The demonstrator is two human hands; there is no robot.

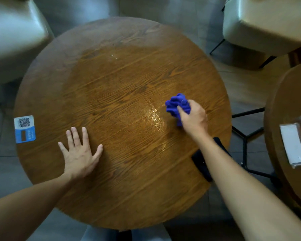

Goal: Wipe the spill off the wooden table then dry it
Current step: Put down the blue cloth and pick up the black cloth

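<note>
Head view: black object (202, 162) under right forearm.

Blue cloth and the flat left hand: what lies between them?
Head view: only bare wooden table, with a glossy wet streak beside the blue cloth; left hand.

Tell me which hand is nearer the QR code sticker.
Left. The left hand lies flat on the table just right of the QR code sticker; the right hand, bunching the blue cloth, is far across the table.
</note>
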